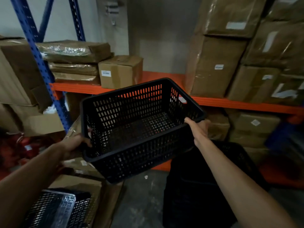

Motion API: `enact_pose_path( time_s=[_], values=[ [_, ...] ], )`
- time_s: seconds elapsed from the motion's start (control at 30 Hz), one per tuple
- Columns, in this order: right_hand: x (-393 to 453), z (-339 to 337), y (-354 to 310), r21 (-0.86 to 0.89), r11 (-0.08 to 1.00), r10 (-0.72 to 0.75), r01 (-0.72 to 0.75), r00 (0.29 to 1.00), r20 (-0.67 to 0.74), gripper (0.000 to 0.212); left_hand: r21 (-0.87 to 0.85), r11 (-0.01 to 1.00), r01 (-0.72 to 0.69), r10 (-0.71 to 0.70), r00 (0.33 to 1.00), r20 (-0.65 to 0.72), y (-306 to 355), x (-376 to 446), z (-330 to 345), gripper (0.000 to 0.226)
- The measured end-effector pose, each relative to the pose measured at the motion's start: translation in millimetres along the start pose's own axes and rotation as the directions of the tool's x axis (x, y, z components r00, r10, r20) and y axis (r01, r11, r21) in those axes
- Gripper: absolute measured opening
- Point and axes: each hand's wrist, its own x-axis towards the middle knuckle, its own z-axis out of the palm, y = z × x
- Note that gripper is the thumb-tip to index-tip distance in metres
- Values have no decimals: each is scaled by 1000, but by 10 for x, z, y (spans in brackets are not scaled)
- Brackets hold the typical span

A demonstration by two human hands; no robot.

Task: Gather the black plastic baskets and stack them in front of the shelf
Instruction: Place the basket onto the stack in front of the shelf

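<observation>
A black perforated plastic basket point(139, 129) hangs in mid-air at the centre of the view, tilted with its open top towards me. My left hand point(74, 145) grips its left rim and my right hand point(199, 130) grips its right rim. Below and to the right, a dark stack of black baskets point(197, 186) stands on the floor in front of the shelf, partly hidden by my right arm. Another black basket point(57, 209) lies at the bottom left on cardboard.
The orange shelf beam point(238, 103) and blue upright point(42, 66) carry brown cardboard boxes point(213, 66) at the right and wrapped parcels point(74, 51) at the left. More boxes point(253, 127) sit under the shelf. A red object point(24, 145) is at far left. Grey concrete floor point(141, 203) shows below.
</observation>
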Motion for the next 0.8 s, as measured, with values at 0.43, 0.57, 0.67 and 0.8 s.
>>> enact_pose_path(
  time_s=[0.43,0.57,0.67,0.8],
  values=[
    [546,-2357,188,183,983,12,29,976,-217,77,65,997,39,-49,985,166,1028,-594,2367,41],
    [698,-2763,398,187,981,9,48,955,-295,68,38,999,16,-24,979,204,1019,-359,2841,61],
    [858,-3027,613,159,986,-2,57,945,-326,60,99,995,-7,-13,980,200,984,-94,3159,63],
    [1079,-3228,842,146,989,33,21,932,-362,79,158,987,-26,-7,978,206,946,247,3488,46]
  ],
)
